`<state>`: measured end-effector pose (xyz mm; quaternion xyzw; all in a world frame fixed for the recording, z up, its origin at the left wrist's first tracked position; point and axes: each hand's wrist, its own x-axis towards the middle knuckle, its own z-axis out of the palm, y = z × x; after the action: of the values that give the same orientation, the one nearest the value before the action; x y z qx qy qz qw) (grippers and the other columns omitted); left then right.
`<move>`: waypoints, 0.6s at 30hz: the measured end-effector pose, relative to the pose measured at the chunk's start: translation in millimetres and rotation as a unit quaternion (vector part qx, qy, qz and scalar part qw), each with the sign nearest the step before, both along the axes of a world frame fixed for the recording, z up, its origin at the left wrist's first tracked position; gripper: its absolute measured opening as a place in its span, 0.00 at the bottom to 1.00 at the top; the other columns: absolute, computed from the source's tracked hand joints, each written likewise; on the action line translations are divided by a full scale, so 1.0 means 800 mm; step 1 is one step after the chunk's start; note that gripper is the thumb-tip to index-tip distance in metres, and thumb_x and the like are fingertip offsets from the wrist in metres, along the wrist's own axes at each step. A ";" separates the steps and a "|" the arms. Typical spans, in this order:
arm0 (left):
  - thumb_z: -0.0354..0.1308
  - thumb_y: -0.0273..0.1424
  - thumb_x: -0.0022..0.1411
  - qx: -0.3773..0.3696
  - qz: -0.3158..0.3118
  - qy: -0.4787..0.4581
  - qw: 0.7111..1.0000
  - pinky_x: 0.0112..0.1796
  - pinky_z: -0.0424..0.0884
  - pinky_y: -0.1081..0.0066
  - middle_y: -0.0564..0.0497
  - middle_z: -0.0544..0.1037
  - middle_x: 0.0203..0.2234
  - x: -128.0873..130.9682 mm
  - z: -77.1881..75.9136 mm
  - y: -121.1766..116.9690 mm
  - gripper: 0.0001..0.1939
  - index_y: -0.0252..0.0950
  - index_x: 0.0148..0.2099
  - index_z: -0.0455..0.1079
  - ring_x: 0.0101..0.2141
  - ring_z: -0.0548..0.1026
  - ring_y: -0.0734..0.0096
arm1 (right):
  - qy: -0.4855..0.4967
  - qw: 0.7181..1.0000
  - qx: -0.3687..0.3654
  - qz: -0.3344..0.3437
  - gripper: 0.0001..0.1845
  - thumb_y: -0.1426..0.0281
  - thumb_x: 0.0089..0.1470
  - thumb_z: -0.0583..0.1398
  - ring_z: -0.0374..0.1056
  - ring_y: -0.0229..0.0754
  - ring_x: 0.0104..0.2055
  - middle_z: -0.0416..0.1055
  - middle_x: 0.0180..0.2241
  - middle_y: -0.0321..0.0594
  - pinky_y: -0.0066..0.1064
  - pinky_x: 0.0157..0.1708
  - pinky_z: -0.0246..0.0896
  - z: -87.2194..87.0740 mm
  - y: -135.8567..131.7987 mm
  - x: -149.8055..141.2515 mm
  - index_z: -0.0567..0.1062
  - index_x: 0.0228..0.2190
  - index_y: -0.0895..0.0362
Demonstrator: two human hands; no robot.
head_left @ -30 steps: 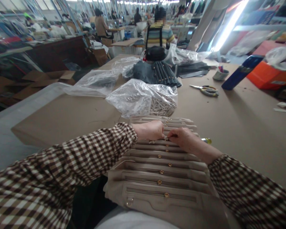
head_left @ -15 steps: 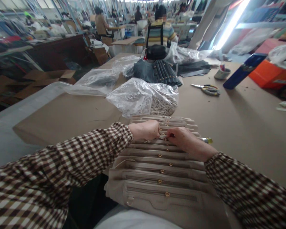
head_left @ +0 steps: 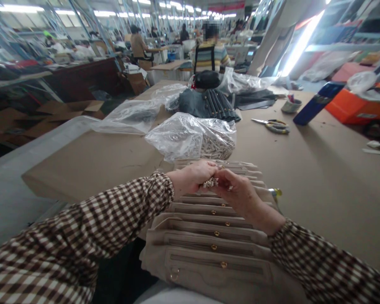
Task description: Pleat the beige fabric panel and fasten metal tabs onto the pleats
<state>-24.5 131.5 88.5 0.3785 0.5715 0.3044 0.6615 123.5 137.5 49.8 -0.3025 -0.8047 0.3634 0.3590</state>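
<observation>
My left hand (head_left: 194, 176) is closed around a bunch of small beige tabs (head_left: 210, 183), whose ends poke out below the fingers. Against that bunch, my right hand (head_left: 236, 190) has its fingers bent and pressed together; a small pale bit shows by them, but its grip is partly hidden. Both hands are over a row of overlapping beige fabric panels (head_left: 215, 257), each with a zipper and a small gold ring-shaped pull. Just beyond lies a clear plastic bag (head_left: 180, 133) holding a heap of similar beige tabs (head_left: 220, 145).
Yellow-handled scissors (head_left: 274, 126) lie to the right, near a small cup (head_left: 291, 104) and a tilted blue box (head_left: 318, 103). Dark zippered panels (head_left: 209, 103) are piled at the back. An orange box (head_left: 348, 105) stands far right. People sit working beyond the table.
My hands have come together, and the left has turned so the bunch of beige tabs shows. The right fingers have moved from the zippered panels to the bunch. The view has tilted up slightly.
</observation>
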 end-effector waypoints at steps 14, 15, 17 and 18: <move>0.54 0.30 0.64 0.001 0.002 -0.055 0.998 0.14 0.50 0.79 0.54 0.68 0.18 0.001 -0.018 -0.007 0.11 0.33 0.29 0.68 0.14 0.59 0.81 | 0.037 0.984 -0.163 0.055 0.07 0.68 0.46 0.58 0.65 0.37 0.27 0.73 0.25 0.37 0.27 0.27 0.61 0.003 0.008 0.000 0.75 0.27 0.58; 0.53 0.29 0.64 0.001 0.003 -0.051 0.999 0.15 0.50 0.79 0.54 0.68 0.18 0.001 -0.020 -0.007 0.10 0.33 0.30 0.69 0.14 0.60 0.81 | 0.028 0.986 -0.155 0.054 0.07 0.68 0.47 0.58 0.65 0.37 0.26 0.73 0.25 0.38 0.27 0.26 0.60 0.001 0.009 0.000 0.76 0.27 0.58; 0.52 0.27 0.64 0.004 0.012 -0.033 0.999 0.15 0.51 0.79 0.53 0.69 0.19 0.001 -0.021 -0.007 0.10 0.33 0.31 0.70 0.15 0.61 0.80 | -0.016 0.996 -0.085 0.036 0.08 0.69 0.49 0.58 0.66 0.38 0.28 0.74 0.27 0.39 0.28 0.28 0.61 0.000 0.009 0.002 0.77 0.30 0.57; 0.52 0.27 0.64 0.006 0.019 -0.024 0.999 0.15 0.52 0.79 0.53 0.70 0.20 0.002 -0.020 -0.007 0.09 0.33 0.31 0.71 0.16 0.62 0.80 | -0.039 0.998 -0.035 0.024 0.08 0.70 0.50 0.59 0.67 0.38 0.30 0.74 0.30 0.39 0.29 0.30 0.62 0.000 0.008 0.002 0.78 0.31 0.57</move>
<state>-23.1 125.9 72.6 0.3637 0.5607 0.3296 0.6669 125.5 143.9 50.0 -0.3098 -0.8116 0.3880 0.3079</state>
